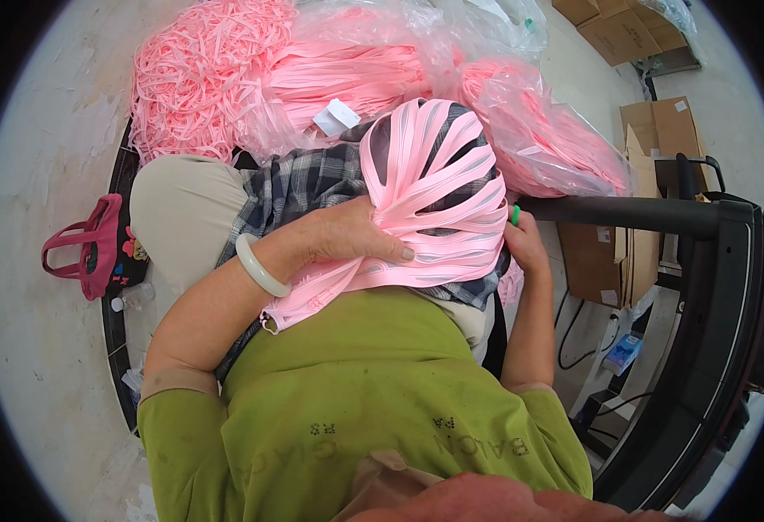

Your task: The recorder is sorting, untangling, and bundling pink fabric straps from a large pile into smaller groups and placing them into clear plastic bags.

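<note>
Green cloth of a shirt [347,365] lies nearest the camera, just below the left hand [360,233], with worn dark lettering upside down across it, some of the letters faded. That hand holds a bunch of pink strips [434,209], which look like zips, its thumb on top; their gathered end trails toward the forearm, under a pale bangle [263,265], while the rest fans out beyond and to the right of the fingers, above a dark checked cloth [312,178]. At the right edge of the fan is the right hand [526,239], fingers bent and a green ring on one; I cannot tell whether it grips anything

Beyond both hands, a clear plastic bag [565,117] wraps more pink strips, and a loose tangled heap [204,74] of them sits to its left. On the pile just past the left hand rests a white paper tag [337,117], any print too small to read. Well left of that hand is a pink and black handbag [102,248] with bright patches, near a clear bottle [138,296]. Right of the right hand, a cardboard box [589,261] carries small white labels, unreadable
</note>
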A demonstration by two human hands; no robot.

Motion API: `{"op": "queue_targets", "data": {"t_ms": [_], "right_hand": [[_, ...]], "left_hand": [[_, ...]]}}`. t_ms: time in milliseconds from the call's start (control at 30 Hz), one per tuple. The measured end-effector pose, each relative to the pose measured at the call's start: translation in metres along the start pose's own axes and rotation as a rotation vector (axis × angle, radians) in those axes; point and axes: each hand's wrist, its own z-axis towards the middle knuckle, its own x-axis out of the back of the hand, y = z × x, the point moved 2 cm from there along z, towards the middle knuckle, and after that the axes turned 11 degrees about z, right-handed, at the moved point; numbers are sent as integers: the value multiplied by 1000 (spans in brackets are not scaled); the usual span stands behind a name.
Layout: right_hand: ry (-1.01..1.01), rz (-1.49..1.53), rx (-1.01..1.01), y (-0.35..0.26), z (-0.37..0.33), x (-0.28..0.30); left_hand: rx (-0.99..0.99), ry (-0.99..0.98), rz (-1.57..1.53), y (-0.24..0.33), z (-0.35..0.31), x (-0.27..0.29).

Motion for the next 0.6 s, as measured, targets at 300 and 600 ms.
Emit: {"op": "queue_targets", "data": {"t_ms": [300, 600], "right_hand": [[-129, -469, 216, 9, -9, 7], [246, -373, 413, -33, -18, 6]], "left_hand": [[-138, -16, -240, 25, 9, -3], [-277, 37, -321, 49, 27, 16]]}}
